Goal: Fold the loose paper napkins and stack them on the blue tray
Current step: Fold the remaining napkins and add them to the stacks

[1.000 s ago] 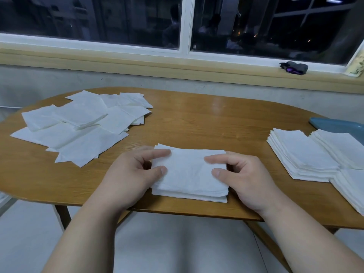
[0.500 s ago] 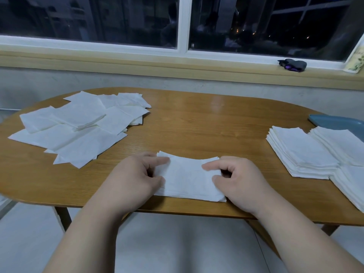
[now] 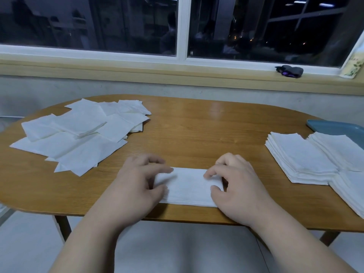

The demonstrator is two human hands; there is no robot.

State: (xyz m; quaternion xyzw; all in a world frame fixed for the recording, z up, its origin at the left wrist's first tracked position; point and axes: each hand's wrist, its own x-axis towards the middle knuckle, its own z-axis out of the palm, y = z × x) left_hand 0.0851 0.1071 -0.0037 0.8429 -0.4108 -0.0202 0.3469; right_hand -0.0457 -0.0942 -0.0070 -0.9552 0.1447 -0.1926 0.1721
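Folded napkin lies flat at the near edge of the table, about midway along it. Its long axis runs left to right, parallel to that edge.

Left hand: fingers curled, thumb and forefinger pinching the napkin's left end. Right hand: the same on the right end. Each hand covers one short end; the middle strip is bare.

Loose napkins lie scattered toward the far left corner. Folded stacks sit at the right edge and partly overlie the blue tray.

Judgement: the tray lies to the right, along the napkin's long axis. The right hand is nearer, so it probably makes the transfer or the next end-to-end fold.
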